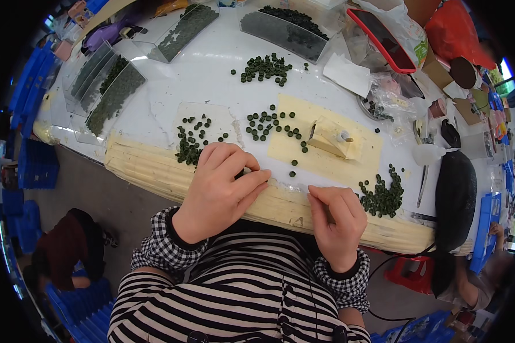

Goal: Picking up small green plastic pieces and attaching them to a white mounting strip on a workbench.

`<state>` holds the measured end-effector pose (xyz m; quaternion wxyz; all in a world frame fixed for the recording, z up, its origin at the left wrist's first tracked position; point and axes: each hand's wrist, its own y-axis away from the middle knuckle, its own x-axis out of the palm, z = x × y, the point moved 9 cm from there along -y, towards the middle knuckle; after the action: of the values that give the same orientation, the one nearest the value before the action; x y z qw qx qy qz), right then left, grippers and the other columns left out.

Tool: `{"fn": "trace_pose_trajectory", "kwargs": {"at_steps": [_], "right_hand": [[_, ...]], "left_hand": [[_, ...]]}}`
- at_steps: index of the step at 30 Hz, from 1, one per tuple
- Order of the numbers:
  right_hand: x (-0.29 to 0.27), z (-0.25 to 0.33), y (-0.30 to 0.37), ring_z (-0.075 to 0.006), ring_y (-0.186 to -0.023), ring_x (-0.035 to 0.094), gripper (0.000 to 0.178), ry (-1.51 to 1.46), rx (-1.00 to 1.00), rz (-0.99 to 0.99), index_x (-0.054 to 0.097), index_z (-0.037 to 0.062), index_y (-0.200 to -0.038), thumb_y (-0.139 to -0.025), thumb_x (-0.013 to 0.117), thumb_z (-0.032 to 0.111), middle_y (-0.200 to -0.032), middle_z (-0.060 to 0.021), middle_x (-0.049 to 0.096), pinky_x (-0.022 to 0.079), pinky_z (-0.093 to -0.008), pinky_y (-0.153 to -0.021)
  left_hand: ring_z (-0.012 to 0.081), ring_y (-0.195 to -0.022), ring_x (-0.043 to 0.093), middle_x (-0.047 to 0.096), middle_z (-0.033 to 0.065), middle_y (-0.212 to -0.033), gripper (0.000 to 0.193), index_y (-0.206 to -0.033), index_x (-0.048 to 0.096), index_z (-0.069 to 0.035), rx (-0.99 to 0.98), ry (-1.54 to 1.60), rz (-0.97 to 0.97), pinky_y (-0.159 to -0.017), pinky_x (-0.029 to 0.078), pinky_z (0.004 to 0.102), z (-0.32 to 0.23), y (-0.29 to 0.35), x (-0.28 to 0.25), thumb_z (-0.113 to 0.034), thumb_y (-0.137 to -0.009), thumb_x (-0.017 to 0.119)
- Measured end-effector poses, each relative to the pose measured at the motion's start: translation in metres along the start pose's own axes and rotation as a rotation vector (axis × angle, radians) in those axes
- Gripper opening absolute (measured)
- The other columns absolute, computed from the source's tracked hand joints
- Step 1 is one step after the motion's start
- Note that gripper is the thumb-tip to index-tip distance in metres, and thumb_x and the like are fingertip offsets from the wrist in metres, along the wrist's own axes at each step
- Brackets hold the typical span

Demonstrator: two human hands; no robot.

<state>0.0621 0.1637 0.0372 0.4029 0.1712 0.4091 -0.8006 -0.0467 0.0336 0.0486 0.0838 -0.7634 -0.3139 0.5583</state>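
Note:
At the padded front edge of the table, my left hand (214,191) is closed, thumb and fingertips drawn together. A bit of something dark shows between its fingers, too small to name. To its right, my right hand (339,220) is pinched at the fingertips; whatever it holds, if anything, is hidden. Left of my left hand lies a heap of small dark green pieces (189,150). Beyond my hands are scattered dark green round pieces (260,130), and by my right hand another heap of dark green pieces (382,197). A small cream block with a short peg (335,138) sits on a yellowish sheet (280,150).
Clear trays (111,94) with dark green pieces stand at the far left, another clear tray (283,34) at the back. A round pile (267,68) lies mid-table. A red-cased phone (383,40), plastic bags and a long black object (456,197) are at right. People work nearby.

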Motion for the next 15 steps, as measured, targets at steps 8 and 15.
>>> {"fn": "trace_pose_trajectory", "kwargs": {"at_steps": [8, 15], "right_hand": [[-0.0015, -0.0004, 0.0003, -0.0255, -0.07, 0.062, 0.02, -0.001, 0.007, -0.003, 0.069, 0.0018, -0.09, -0.072, 0.074, -0.005, -0.08, -0.0096, 0.065, 0.048, -0.0332, -0.062], [-0.0013, -0.0011, 0.0007, -0.0254, -0.069, 0.061, 0.019, -0.001, 0.004, -0.014, 0.069, 0.0015, -0.089, -0.072, 0.074, -0.006, -0.079, -0.0091, 0.065, 0.048, -0.0331, -0.061]], "left_hand": [[0.0209, -0.085, 0.054, 0.059, 0.0003, -0.087, 0.021, -0.09, 0.07, -0.01, 0.027, -0.042, 0.02, -0.081, 0.04, 0.0372, -0.0033, -0.0048, 0.0033, -0.006, -0.07, 0.076], [0.0202, -0.085, 0.054, 0.06, 0.0002, -0.086, 0.024, -0.095, 0.07, -0.009, 0.01, 0.017, 0.0, -0.081, 0.039, 0.0362, -0.0046, -0.008, 0.0034, -0.007, -0.072, 0.076]]}}
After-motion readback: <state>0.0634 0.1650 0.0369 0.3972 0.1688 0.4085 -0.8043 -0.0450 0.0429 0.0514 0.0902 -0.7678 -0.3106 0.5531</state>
